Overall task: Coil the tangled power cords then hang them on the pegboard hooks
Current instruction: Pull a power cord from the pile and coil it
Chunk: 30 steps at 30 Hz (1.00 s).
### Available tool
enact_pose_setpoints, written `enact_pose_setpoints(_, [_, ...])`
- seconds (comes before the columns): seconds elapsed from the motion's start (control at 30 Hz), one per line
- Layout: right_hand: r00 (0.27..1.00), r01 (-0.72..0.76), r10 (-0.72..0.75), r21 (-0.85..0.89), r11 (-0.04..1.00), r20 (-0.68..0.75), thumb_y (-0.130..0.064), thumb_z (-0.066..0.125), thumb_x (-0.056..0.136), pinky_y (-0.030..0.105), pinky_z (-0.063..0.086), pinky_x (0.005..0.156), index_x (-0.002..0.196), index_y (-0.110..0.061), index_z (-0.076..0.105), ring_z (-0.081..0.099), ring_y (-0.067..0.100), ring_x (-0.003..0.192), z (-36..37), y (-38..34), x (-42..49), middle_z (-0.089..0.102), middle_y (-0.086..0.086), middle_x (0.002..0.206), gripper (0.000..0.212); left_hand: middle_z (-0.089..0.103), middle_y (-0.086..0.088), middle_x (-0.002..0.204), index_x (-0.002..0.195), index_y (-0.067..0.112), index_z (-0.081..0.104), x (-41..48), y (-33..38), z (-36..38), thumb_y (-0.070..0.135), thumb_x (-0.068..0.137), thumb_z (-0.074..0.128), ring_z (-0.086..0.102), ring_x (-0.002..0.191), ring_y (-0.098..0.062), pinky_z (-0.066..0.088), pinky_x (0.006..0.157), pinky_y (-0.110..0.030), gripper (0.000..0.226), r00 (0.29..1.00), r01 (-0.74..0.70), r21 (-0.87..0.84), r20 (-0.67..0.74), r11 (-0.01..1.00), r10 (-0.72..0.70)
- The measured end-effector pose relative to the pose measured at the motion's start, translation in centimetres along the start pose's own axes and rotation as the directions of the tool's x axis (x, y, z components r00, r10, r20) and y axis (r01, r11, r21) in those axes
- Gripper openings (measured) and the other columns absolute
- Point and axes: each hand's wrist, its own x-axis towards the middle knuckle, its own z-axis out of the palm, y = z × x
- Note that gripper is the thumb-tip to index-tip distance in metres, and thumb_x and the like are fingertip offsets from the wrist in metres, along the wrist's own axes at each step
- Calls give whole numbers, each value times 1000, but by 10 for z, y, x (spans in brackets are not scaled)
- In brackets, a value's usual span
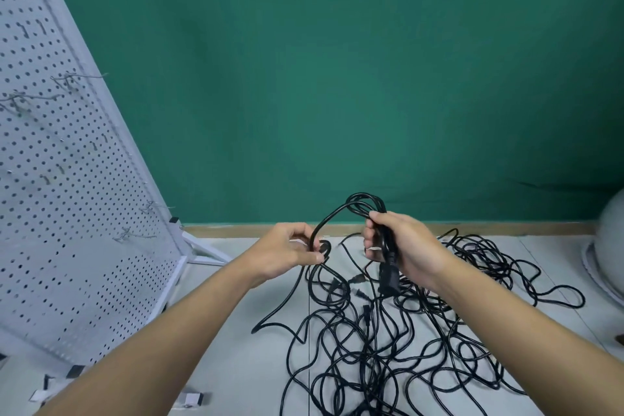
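While the right hand (401, 243) grips a small started coil (364, 209) and the left hand (290, 250) pinches its next loop, most cords (388, 341) lie tangled on the floor; the pegboard (67, 179) hooks (135, 235) hold nothing.

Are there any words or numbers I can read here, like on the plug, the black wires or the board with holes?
None: no word, number, brand or sign can be read anywhere.
Plug under the right hand: plain black, any marking too small to see.
Cord held by the right hand and left hand: no print visible.
Pegboard: only holes and hooks.
Green wall: bare.
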Motion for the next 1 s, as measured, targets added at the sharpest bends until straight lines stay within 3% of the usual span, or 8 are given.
enact_pose_setpoints(0.1, [1000, 17, -17, 27, 999, 5, -18, 50, 108, 31, 53, 64, 94, -11, 56, 58, 16, 62, 3, -1, -4, 59, 5, 73, 17, 68, -10, 87, 84, 12, 49, -2, 0, 5, -9, 89, 71, 75, 93, -24, 52, 83, -20, 31, 1000, -28, -4, -1, 1000, 28])
enact_pose_setpoints(0.2, [999, 41, -40, 54, 998, -17, -18, 50, 107, 30, 52, 63, 92, -11, 56, 57, 17, 62, 2, -5, -6, 59, 5, 73, 18, 68, -11, 82, 89, 11, 46, -4, 1, 7, -12, 88, 71, 73, 81, -22, 54, 74, -21, 34, 1000, -11, 14, -10, 1000, 11])
enact_pose_setpoints(0.33, [994, 71, -67, 40, 997, -83, -18, 50, 108, 31, 51, 63, 90, -12, 56, 57, 17, 64, -2, -8, -8, 59, 5, 74, 20, 63, -4, 74, 96, 10, 59, -5, -5, -3, 6, 85, 83, 66, 79, -20, 49, 81, -27, 27, 999, 35, 47, -36, 998, -33])
enact_pose_setpoints(0.47, [992, 78, -82, -41, 996, -95, -18, 48, 109, 33, 50, 66, 92, -10, 56, 58, 16, 65, -2, -1, -7, 62, 4, 74, 20, 67, -1, 80, 94, 9, 74, -10, -13, -8, 20, 95, 74, 64, 72, -6, 50, 76, -15, 10, 994, 15, 93, -109, 996, -5])
enact_pose_setpoints(0.63, [985, 90, -110, -149, 985, -135, -20, 47, 109, 33, 50, 64, 93, -9, 57, 59, 16, 66, -3, 3, -2, 63, 4, 75, 22, 57, -3, 71, 89, 8, 61, -9, -11, -14, 25, 105, 59, 61, 62, -17, 43, 59, -28, 23, 969, -35, -98, -249, 995, 10])
enact_pose_setpoints(0.8, [983, 111, -157, -373, 921, -95, -25, 48, 109, 35, 52, 69, 93, -9, 58, 62, 17, 70, -1, 8, -3, 67, 1, 73, 25, 35, 3, 53, 84, 20, 63, -10, -2, -8, 35, 105, 56, 28, 50, -12, 24, 49, -25, 25, 849, -117, 268, -472, 956, 236])
enact_pose_setpoints(0.9, [983, 122, -173, -509, 852, -55, -26, 50, 109, 35, 51, 69, 91, -9, 58, 63, 17, 69, 8, 15, -7, 68, -3, 70, 26, 46, -5, 56, 85, 25, 65, -7, 8, -7, 37, 103, 55, 38, 54, -16, 33, 55, -27, 24, 744, -96, 355, -595, 930, 304])
enact_pose_setpoints(1.0, [984, 124, -171, -532, 838, -40, -31, 52, 107, 44, 52, 76, 89, -11, 60, 65, 19, 70, 14, 21, -5, 71, 0, 72, 28, 52, -7, 58, 115, 28, 70, -7, 16, 0, 43, 103, 51, 54, 63, -21, 41, 62, -32, 27, 748, -71, 413, -580, 908, 322])
